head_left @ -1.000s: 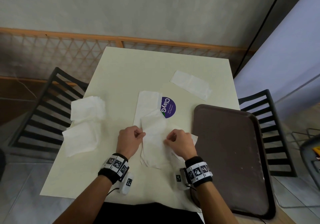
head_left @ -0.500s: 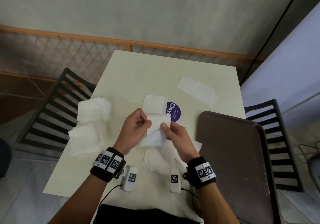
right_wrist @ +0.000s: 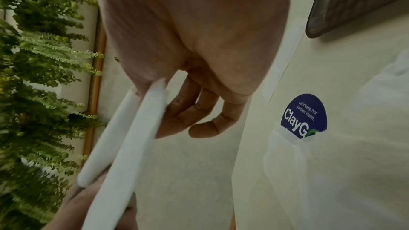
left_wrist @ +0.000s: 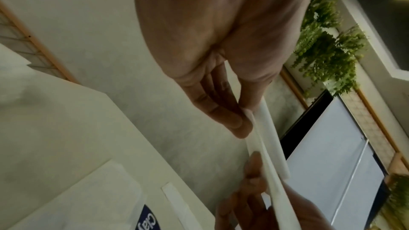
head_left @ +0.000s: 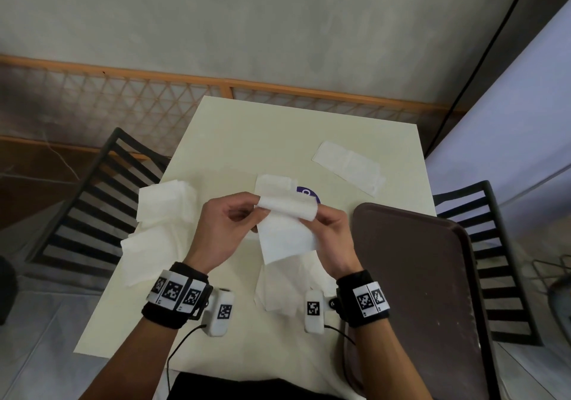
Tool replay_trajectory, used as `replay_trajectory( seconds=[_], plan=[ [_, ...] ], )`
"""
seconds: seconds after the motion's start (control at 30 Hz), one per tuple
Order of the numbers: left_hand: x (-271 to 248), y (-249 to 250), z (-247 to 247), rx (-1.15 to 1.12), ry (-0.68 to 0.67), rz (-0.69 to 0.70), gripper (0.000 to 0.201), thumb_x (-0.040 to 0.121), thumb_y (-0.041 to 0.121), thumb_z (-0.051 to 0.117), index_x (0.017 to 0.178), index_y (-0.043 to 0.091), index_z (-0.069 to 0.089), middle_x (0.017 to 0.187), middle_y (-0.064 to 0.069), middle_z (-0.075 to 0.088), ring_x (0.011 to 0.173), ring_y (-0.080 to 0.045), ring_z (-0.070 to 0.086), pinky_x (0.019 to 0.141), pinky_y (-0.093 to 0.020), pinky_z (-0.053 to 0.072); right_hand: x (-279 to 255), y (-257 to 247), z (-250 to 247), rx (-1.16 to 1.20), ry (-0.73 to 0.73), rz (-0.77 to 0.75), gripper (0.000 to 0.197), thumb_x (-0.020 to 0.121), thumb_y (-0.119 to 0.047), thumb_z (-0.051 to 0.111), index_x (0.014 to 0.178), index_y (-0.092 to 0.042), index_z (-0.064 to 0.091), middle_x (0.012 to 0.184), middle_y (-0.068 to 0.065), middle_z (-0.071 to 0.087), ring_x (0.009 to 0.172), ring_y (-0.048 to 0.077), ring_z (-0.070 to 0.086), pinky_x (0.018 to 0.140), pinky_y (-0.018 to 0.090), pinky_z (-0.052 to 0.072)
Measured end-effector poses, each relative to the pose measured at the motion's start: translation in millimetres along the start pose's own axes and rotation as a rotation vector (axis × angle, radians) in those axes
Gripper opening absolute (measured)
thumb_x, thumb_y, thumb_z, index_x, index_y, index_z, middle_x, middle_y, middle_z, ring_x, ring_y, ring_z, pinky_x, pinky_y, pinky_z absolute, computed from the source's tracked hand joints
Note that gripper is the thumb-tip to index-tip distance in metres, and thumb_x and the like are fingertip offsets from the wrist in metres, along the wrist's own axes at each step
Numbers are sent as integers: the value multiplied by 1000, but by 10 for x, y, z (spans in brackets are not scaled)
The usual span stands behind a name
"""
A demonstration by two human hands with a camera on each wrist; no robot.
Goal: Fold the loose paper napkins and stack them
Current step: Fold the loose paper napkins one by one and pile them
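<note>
We worked over a smooth cream square table (head_left: 278, 140), a dark brown plastic tray (head_left: 417, 291) at its right edge. Soft white stacked napkins (head_left: 167, 202) sat at the left; a flat folded strip (head_left: 347, 168) lay far right. Above the middle, our left hand (head_left: 222, 229) and right hand (head_left: 332, 239) each pinched a top corner of the limp paper napkin (head_left: 287, 232), its upper edge curled over.
</note>
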State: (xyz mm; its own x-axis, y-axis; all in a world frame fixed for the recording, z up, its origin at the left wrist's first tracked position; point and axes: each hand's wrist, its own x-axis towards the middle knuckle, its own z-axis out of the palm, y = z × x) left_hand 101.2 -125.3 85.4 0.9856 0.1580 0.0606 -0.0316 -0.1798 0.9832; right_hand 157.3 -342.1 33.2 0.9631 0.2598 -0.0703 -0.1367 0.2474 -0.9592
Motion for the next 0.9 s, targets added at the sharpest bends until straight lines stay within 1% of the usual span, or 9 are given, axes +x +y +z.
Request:
replay_trajectory(
  seconds=[0.1,0.27,0.47,0.57,0.63,0.7,0.77,0.83,0.9],
  plan=[
    [17,40,-53,19,-36,68,23,99,-9,69,98,9,82,95,-4,82,90,-26,78,82,-29,61,34,-5,14,54,35,-8,17,89,3,74,103,8,81,100,22,78,92,29,68,83,48,52],
    [16,118,-92,89,-85,136,34,102,-12,61,99,15,82,100,0,81,96,-26,76,87,-32,61,54,-75,69,88,-37,-50,35,86,10,62,84,-18,83,88,8,76,79,24,68,73,34,52],
    [-26,175,-126,65,-89,127,34,106,-9,56,103,13,82,102,-3,80,95,-35,72,87,-38,58,59,-133,129,188,-90,-14,30,93,2,61,80,-17,80,81,9,71,72,24,64,62,29,47],
    [-61,179,-141,66,-73,125,36,106,-10,55,100,14,81,100,-1,79,92,-30,70,84,-29,55,79,-146,172,176,-80,24,28,93,-2,56,78,-14,76,82,10,64,73,26,59,64,31,43],
    [-98,191,-168,76,-60,123,35,103,-7,53,96,15,80,96,2,78,88,-22,67,82,-22,50,91,-205,197,155,-75,64,21,94,-5,51,84,-9,69,88,18,67,81,30,60,71,37,42],
    [-147,216,-207,106,-51,151,32,98,-2,51,93,14,79,91,5,76,83,-14,65,78,-20,46,88,-327,253,5,-96,21,19,102,-6,44,96,-4,62,102,23,76,94,36,68,78,37,49],
    [-194,235,-240,160,-63,198,29,98,-1,53,92,12,78,89,7,75,82,-13,66,76,-19,46,81,-411,390,-339,-158,-133,24,111,-17,44,101,-9,64,104,8,77,99,31,70,83,36,52],
    [-231,214,-263,195,-64,223,26,101,2,55,91,10,78,89,6,76,84,-17,70,78,-22,50,71,-405,596,-713,-295,-309,33,116,-35,43,94,-20,62,90,-7,69,88,22,65,82,41,51],
    [-272,162,-297,182,-8,212,25,104,7,57,88,9,77,87,4,77,85,-19,73,80,-27,54,91,-307,797,-901,-384,-431,37,118,-35,40,85,-22,51,74,-8,53,73,20,51,74,41,43]
  ],
)
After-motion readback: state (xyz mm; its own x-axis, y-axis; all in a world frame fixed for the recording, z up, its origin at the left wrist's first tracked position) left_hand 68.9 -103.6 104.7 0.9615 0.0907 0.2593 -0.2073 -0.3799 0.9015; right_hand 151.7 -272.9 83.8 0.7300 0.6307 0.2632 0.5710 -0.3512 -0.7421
